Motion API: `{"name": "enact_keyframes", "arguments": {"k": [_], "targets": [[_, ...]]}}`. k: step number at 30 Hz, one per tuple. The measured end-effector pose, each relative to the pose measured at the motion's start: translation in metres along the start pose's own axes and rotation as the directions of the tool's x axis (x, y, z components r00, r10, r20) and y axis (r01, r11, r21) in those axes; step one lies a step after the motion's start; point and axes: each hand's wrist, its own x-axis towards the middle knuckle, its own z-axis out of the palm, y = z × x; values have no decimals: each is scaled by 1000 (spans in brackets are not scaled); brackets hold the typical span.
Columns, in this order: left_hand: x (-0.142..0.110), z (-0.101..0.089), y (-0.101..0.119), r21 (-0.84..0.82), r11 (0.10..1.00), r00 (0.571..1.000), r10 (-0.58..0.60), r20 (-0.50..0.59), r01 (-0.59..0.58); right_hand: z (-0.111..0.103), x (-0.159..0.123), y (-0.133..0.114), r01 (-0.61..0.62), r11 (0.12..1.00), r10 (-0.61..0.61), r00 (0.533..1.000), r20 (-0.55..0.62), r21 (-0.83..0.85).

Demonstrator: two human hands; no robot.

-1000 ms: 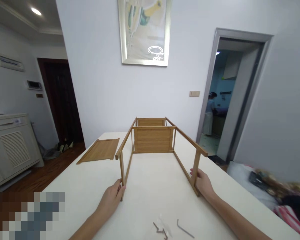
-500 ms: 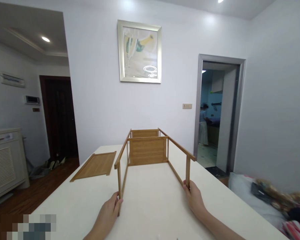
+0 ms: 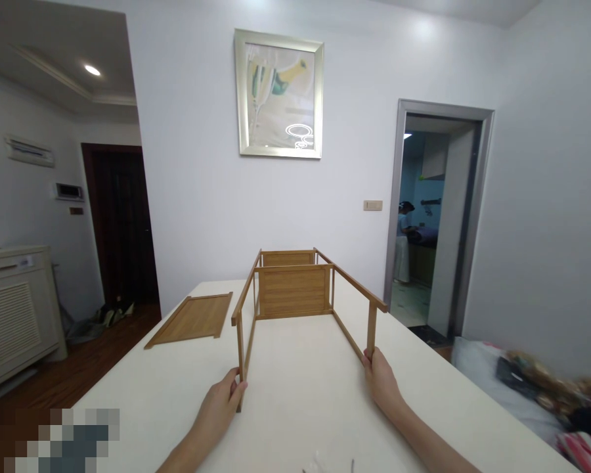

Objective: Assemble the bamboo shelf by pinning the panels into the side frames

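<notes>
A wooden shelf frame [image 3: 294,292] lies on its side on the white table [image 3: 295,381], with two panels fixed across it toward the far end. My left hand [image 3: 221,399] is closed around the lower part of its near left upright. Opposite it, my right hand [image 3: 380,378] grips the near right upright low down, by the bottom rail. The near end between my hands has no panel across it. A loose wooden panel [image 3: 194,318] lies flat on the table to the left of the frame.
Small, unclear items [image 3: 320,464] lie at the table's near edge. To the right is a pile of bags and cloth [image 3: 526,394]. A white cabinet [image 3: 14,309] stands at far left. Beyond the doorway [image 3: 398,217] a person [image 3: 402,243] stands in another room.
The view has shifted slightly, so the frame, table and wall sit a little differently in the picture. Both hands keep their hold on the shelf frame. Small items now show at the near edge.
</notes>
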Motion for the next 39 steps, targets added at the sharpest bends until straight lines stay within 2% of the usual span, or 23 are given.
{"name": "enact_keyframes", "arguments": {"k": [11, 16, 22, 25, 34, 39], "targets": [[-2, -4, -4, -159, 986, 999, -45, -27, 40, -6, -3, 0, -53, 997, 54, 998, 15, -50], [-1, -4, -3, -160, 986, 999, -43, -17, 40, -8, -4, -3, -74, 996, 75, 997, 22, -48], [3, 1, -17, -144, 990, 999, -6, -34, 1, -11, -5, -3, -83, 996, 83, 997, -12, -23], [5, 3, -21, -121, 993, 1000, 8, -6, -9, -11, -4, 0, -96, 995, 95, 995, -35, -30], [4, 4, -21, -90, 996, 1000, 4, -11, -5, -2, -3, 9, -18, 998, 15, 999, -48, -62], [5, 6, -26, -138, 990, 1000, 18, -15, -20, 0, -2, 12, -5, 998, 2, 999, -49, -55]]}}
